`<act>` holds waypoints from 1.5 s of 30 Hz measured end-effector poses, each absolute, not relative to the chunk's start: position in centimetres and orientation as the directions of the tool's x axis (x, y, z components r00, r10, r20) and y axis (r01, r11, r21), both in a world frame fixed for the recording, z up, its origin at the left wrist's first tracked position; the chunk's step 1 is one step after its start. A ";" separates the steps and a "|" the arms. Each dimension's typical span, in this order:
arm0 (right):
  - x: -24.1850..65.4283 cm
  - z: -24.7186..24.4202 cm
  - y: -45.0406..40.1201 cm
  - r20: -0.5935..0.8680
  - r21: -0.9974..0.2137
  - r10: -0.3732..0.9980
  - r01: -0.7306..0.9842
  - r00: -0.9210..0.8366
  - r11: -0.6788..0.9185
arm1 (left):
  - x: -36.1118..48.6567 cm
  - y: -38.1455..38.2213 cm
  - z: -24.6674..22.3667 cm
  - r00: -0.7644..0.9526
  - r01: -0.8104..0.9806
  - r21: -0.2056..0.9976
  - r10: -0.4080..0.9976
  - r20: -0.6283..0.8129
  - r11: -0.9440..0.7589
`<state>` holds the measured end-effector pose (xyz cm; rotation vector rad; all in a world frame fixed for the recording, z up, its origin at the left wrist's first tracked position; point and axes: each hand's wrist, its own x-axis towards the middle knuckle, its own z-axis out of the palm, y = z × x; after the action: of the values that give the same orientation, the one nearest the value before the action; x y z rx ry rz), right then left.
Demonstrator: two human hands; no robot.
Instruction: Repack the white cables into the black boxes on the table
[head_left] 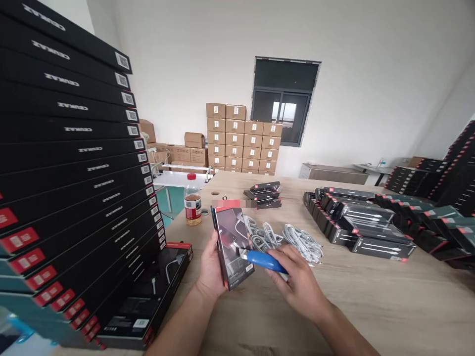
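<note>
My left hand [209, 267] grips a black retail box [233, 242] with a red top edge and a printed cable picture, tilted upright above the table. In my right hand [297, 282] is a utility knife [265, 260] with a blue handle. Its short metal tip points left and lies over the lower front of the box; whether it touches is hard to tell. Behind the box and my right hand, bundles of light grey cables [302, 240] lie on the wooden table [252, 324]. The backs of the left fingers are partly hidden by the box.
A tall stack of black boxes [74, 163] rises close on the left, with one flat box [148, 287] beside it. A bottle with a red cap [192, 200] stands near the table's left edge. Several small black boxes [382, 242] are piled at right. Cartons [235, 138] line the wall.
</note>
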<state>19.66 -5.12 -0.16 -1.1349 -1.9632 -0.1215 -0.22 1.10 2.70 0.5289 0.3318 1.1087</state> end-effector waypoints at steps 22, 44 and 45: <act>19.3 -0.7 -5.3 0.668 -0.353 0.707 0.736 -0.234 0.577 | -0.4 0.7 3.1 0.447 -0.708 0.588 0.893 -0.056 0.391; 19.1 0.4 -6.5 0.824 -0.143 0.539 0.858 -0.172 0.493 | 0.2 0.2 0.5 0.773 -0.243 0.622 0.536 -0.340 0.744; 18.9 0.7 -6.8 0.826 -0.123 0.526 0.846 -0.202 0.518 | 0.6 0.1 0.2 0.757 -0.252 0.612 0.547 -0.358 0.750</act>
<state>18.91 -6.78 0.73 -1.1328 -1.8729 -0.4546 0.61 0.10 0.23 0.5692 0.5550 0.4618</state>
